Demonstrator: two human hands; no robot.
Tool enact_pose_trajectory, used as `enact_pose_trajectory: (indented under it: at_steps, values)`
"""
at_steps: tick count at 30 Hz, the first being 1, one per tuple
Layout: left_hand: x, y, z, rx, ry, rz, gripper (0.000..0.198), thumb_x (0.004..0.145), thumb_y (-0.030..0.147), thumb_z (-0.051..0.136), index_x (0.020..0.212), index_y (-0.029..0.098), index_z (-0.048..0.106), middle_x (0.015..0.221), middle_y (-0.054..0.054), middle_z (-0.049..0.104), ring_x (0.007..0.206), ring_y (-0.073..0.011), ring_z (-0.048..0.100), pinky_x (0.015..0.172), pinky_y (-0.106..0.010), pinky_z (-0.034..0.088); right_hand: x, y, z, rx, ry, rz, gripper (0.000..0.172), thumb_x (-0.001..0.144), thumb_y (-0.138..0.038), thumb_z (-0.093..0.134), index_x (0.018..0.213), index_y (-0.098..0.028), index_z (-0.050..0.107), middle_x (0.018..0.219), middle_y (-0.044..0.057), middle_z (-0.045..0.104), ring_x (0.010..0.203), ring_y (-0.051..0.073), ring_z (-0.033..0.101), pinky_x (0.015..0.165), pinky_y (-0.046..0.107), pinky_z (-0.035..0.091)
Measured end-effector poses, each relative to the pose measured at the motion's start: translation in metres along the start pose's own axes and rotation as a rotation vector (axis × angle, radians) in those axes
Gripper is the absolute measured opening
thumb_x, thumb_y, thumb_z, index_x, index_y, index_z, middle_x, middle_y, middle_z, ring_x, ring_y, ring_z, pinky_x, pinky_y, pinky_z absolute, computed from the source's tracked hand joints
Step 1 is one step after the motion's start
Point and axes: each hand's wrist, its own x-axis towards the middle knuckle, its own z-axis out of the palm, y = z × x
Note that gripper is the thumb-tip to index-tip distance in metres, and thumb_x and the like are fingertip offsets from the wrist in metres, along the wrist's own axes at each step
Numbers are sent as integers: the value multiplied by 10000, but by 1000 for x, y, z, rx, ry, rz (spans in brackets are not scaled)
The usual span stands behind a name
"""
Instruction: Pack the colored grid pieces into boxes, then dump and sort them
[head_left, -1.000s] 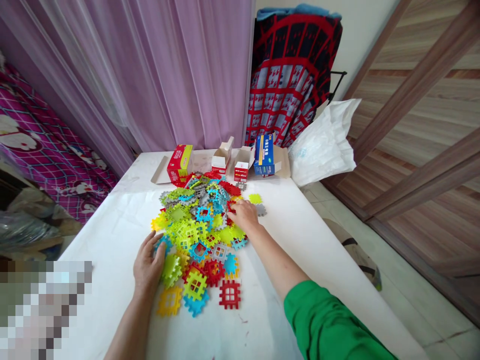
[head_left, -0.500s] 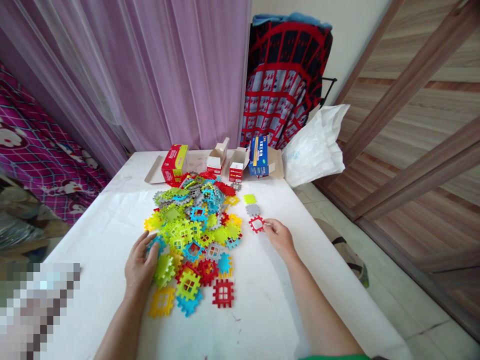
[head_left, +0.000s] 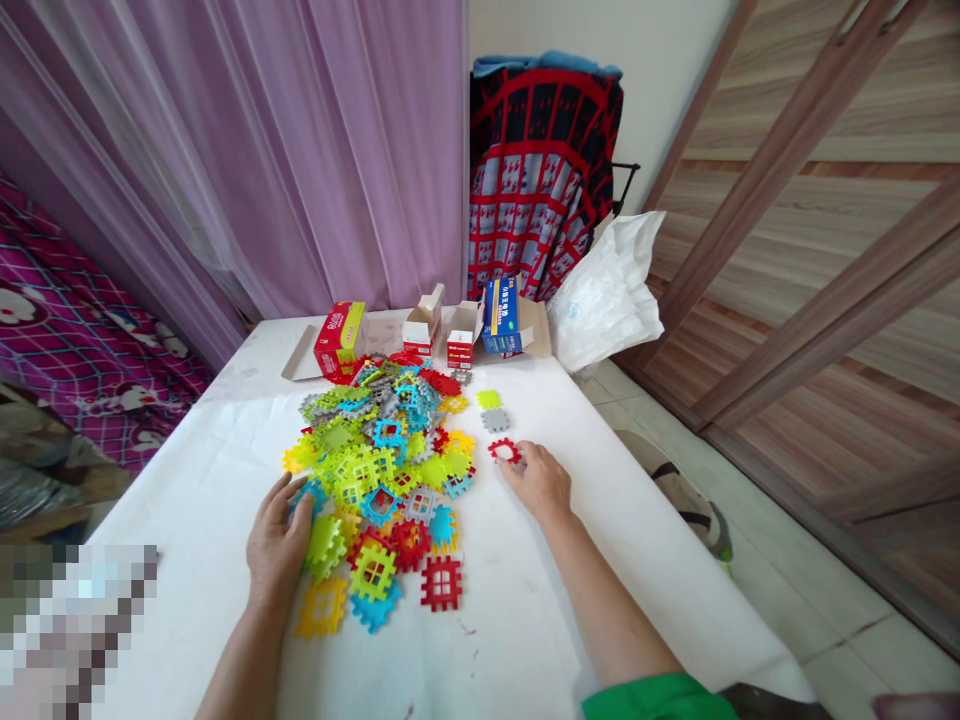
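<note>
My right hand pinches the edge of a red interlocking plastic tile with an open centre, slightly tilted. Just beyond it a grey tile and a lime-green tile lie in a line on the white table. A large heap of notched tiles in green, blue, yellow, red and grey fills the middle. My left hand rests at the heap's left edge, fingers apart and curved, against a blue tile and a green tile. Its fingertips partly hide the blue one.
Along the back edge stand an open red-and-yellow box, two small white-and-red boxes and a blue box. A white plastic bag sits at the back right corner. Purple curtains hang behind; a wooden wardrobe stands right.
My right hand has drawn the red tile slightly nearer, leaving a wider gap to the grey tile. The tile now looks more tilted. My left hand stays by the heap; the view has shifted somewhat.
</note>
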Motion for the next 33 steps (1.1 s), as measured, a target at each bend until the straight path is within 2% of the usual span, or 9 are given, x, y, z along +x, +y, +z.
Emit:
enact_pose_trajectory:
  at_steps: [3,6,12,20,24,27,33]
  values:
    - [0,0,0,-8,0,-3,400,827,493,508,1080,232,674,1339,-69,591,1173,-253,594,1046,-395,444,-3,-2,-1,-75,22,-54,436,834,-539,569,1141,-232,613,1033,68,653,942,220,627,733,294,437]
    - [0,-1,0,-7,6,0,396,824,492,511,1075,233,676,1332,-72,596,1178,-256,590,1046,-398,443,-1,-4,-1,-84,12,-3,399,844,-528,561,1100,-227,618,1007,64,652,920,212,629,728,292,439]
    - [0,-1,0,-5,6,14,380,836,478,513,1082,238,675,1337,-65,594,1169,-245,595,1040,-387,448,4,-6,1,-50,13,60,489,819,-625,557,1080,-215,607,1013,73,661,923,217,635,739,298,448]
    - [-1,-7,4,-22,22,23,358,821,467,528,1061,253,685,1302,-55,617,1169,-245,595,1029,-391,457,3,-4,1,-36,6,50,487,843,-580,540,1182,-232,578,1055,73,648,940,226,638,743,305,458]
    - [-1,-11,7,-48,12,25,387,818,483,506,1071,245,677,1305,-61,620,1180,-243,593,1025,-391,463,1,4,8,30,55,10,492,877,-535,494,1241,-209,548,1081,83,656,963,222,632,764,304,462]
    - [-1,-17,9,-82,7,28,389,822,481,494,1078,251,676,1297,-53,630,1188,-239,591,1030,-395,461,0,13,17,135,127,-7,477,872,-479,464,1238,-186,554,1048,72,672,904,207,640,759,307,474]
    - [-8,-34,12,-192,7,13,392,830,477,488,1092,260,683,1330,-52,608,1225,-244,568,1054,-400,448,4,32,32,288,209,12,480,804,-567,411,1090,-249,630,939,43,700,725,209,649,637,328,502]
